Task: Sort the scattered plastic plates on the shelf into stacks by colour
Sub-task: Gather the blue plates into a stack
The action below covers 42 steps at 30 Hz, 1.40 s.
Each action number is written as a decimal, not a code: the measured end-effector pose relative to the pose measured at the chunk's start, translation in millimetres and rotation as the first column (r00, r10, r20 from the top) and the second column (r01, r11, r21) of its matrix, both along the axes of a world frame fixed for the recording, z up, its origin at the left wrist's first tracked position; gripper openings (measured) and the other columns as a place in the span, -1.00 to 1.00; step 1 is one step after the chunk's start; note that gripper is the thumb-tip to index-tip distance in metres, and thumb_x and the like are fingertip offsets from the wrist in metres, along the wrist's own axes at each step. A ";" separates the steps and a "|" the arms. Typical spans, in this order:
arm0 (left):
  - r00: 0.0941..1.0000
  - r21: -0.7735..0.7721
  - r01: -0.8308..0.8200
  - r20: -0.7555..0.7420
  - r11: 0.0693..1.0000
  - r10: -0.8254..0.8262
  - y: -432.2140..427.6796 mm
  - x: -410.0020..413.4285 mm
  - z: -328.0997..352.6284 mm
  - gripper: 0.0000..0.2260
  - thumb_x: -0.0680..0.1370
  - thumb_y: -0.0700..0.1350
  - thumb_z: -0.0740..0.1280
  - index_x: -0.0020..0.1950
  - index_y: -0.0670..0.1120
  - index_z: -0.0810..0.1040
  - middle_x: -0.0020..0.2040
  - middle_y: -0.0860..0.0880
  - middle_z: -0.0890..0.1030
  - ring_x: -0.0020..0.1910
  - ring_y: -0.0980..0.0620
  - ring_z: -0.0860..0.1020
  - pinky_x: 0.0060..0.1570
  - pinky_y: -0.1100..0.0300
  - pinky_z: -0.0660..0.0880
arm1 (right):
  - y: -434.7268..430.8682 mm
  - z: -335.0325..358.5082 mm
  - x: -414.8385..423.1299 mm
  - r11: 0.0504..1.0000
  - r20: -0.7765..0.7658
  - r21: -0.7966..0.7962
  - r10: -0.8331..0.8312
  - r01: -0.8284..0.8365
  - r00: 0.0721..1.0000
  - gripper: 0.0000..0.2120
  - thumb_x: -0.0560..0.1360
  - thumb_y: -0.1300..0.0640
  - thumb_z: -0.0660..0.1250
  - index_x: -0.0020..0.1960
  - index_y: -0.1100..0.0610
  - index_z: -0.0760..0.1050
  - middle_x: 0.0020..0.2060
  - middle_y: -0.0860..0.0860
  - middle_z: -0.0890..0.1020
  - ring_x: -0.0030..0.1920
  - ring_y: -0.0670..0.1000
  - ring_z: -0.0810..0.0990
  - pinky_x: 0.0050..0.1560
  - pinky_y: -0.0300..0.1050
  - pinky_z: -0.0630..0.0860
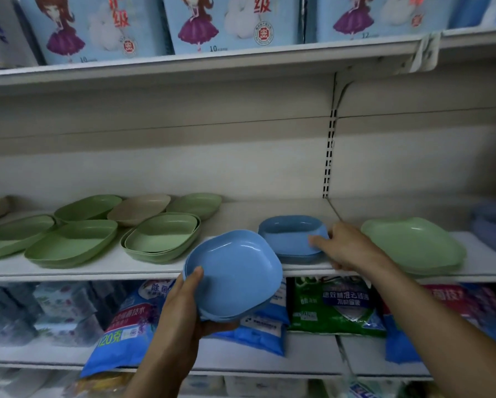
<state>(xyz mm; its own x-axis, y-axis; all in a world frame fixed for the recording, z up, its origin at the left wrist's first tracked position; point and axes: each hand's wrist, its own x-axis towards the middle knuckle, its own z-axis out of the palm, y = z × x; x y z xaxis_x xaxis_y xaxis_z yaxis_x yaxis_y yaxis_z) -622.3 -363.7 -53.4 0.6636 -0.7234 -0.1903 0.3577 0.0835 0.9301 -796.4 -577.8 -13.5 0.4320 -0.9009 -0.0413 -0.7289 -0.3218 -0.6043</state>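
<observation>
A blue plate stack (292,234) is gripped on the white shelf (241,214) by the right hand (347,245). Green plates (160,237) and a beige plate (137,209) are laid leftward, and a pale green plate (413,245) just right.

bare shelf (241,215) btwn green stack (162,238), blue stack (291,235)

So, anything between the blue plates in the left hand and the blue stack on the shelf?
Nothing visible lies between the held blue plates and the blue stack; only the right hand holds that stack's right side, its top bare.
</observation>
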 end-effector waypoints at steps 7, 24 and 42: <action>1.000 -0.009 0.017 -0.015 1.000 -0.017 0.1 11.3 0.8 -0.72 0.59 0.01 0.24 0.28 -0.01 0.50 0.18 -0.17 0.58 0.01 -0.29 0.61 -0.38 -0.06 0.58 | -8.8 14.2 10.6 0.990 -0.114 -0.137 -0.042 0.026 0.993 -0.82 0.46 0.29 0.17 -0.29 0.12 0.33 -0.30 0.04 0.49 -0.26 0.06 0.50 -0.32 -0.15 0.37; 0.982 -0.068 0.095 0.167 0.993 -0.083 -11.9 13.6 22.7 -0.53 0.49 0.33 0.18 0.24 0.10 0.52 0.14 -0.07 0.64 -0.04 -0.15 0.68 -0.30 0.01 0.59 | 54.9 14.0 50.5 0.922 0.220 -0.320 0.295 -0.217 0.930 -0.87 0.54 0.17 0.19 0.01 0.13 0.50 -0.35 -0.09 0.48 -0.31 -0.01 0.46 -0.32 -0.14 0.34; 0.909 -0.026 0.336 0.268 0.941 -0.317 -68.4 14.4 56.5 -0.72 0.62 -0.15 0.18 0.29 0.12 0.44 0.15 -0.06 0.56 0.08 -0.16 0.58 -0.26 -0.08 0.62 | 40.9 11.0 32.2 0.976 0.548 0.134 0.070 -0.170 0.834 -0.85 0.60 0.13 0.11 0.05 0.11 0.44 -0.28 0.06 0.49 -0.41 -0.02 0.44 -0.45 -0.17 0.34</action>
